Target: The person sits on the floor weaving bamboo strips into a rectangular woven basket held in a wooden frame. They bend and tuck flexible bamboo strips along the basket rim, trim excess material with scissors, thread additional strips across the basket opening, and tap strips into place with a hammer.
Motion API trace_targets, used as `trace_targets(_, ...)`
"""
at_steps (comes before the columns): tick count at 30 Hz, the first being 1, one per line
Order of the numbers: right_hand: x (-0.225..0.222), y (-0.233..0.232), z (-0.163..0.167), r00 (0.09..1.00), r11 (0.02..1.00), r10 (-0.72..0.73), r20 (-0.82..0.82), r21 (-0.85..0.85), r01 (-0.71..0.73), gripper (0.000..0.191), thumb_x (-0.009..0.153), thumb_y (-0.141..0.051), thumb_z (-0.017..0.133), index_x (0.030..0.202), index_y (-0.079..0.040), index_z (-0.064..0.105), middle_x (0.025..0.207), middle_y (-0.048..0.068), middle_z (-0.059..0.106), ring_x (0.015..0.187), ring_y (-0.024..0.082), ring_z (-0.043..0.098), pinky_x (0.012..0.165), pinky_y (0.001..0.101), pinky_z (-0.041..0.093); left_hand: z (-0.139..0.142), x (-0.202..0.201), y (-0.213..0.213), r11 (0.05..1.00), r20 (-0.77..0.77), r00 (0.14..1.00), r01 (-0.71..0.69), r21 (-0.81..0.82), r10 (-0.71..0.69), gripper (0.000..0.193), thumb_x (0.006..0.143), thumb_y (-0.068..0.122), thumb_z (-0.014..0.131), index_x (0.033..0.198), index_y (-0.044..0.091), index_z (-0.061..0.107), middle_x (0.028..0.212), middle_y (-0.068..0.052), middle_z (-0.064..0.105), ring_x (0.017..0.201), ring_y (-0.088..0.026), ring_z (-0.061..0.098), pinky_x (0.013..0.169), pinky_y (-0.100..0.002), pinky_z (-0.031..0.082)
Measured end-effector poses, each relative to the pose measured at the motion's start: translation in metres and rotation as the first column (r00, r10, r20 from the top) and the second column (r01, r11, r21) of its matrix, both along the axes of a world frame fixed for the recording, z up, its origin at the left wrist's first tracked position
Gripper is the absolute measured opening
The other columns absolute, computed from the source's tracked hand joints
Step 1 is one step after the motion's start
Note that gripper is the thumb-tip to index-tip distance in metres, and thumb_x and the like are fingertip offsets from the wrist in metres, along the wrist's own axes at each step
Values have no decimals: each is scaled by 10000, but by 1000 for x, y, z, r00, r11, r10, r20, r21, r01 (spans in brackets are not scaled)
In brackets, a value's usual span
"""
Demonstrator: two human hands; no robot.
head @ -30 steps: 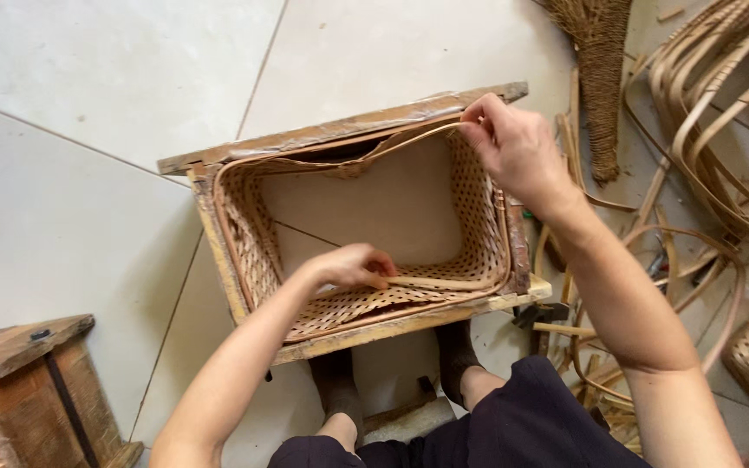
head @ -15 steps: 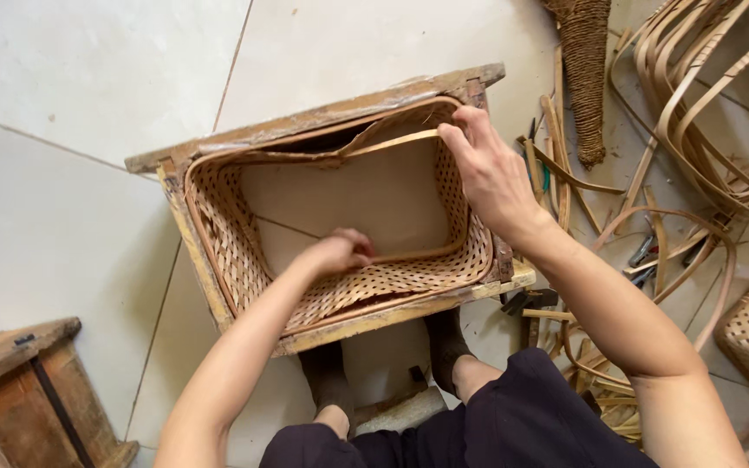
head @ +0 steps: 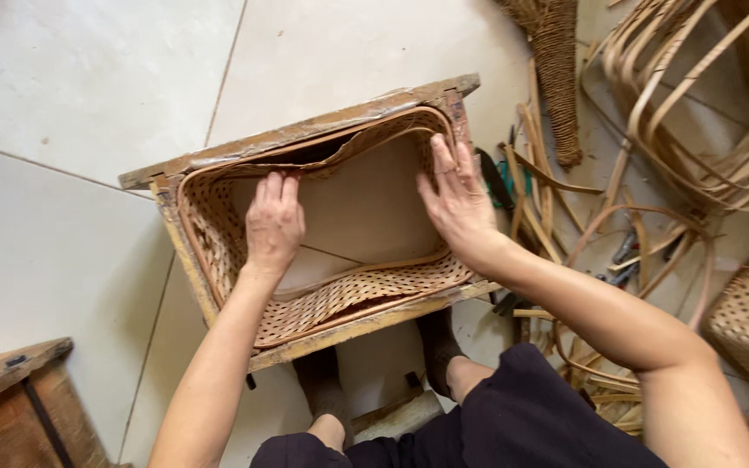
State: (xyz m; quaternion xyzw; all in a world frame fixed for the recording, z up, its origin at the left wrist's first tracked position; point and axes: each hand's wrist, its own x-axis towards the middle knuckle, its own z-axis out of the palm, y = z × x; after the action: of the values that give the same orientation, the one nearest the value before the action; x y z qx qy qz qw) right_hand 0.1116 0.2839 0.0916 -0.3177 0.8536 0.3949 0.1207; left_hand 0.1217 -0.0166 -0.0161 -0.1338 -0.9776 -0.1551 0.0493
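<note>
Both hands moved inside woven basket: left hand, right hand flat, fingers spread; tiled floor

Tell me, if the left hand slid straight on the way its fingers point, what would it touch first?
Probably the far woven wall of the basket, below the wooden frame; the left hand points that way, though depth is unclear.

Woven basket inside wooden frame; cane strips right – stool left

Left hand, right hand flat, outspread
</note>
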Motion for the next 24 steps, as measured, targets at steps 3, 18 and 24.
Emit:
trace_targets(3,-8,-10,-4,999,997,11,38,80,-14,753,902,-322,598,1598,-170,354,1602,345,271,1518,470,105,1129,645,-105,0,-4,0,998,36,999,21,58,-23,214,968,-44,580,1154,-54,686,1123,-220,659,1004,-307,672,860,-400,612)
trace_targets(18,-36,-37,-46,917,951,-49,395,299,-78,697,974,-377,564,1540,-9,393,1574,177,430,1494,411,286,1184,633,-50,-20,-26,11,961,236,965,170,-217,-117,239,987,-34,579,874,77,759,730,-126,728,663,-181,725,598,-319,625)
trace_targets(24,-42,-41,-48,893,959,-68,444,277,-65,578,990,-328,590,1482,-39,507,1574,145,464,1508,389,304,1209,663,-55,-40,-26,9,945,198,969,195,-262,-146,351,1001,-10,580,706,103,734,616,-95,693,576,-145,706,532,-284,595)
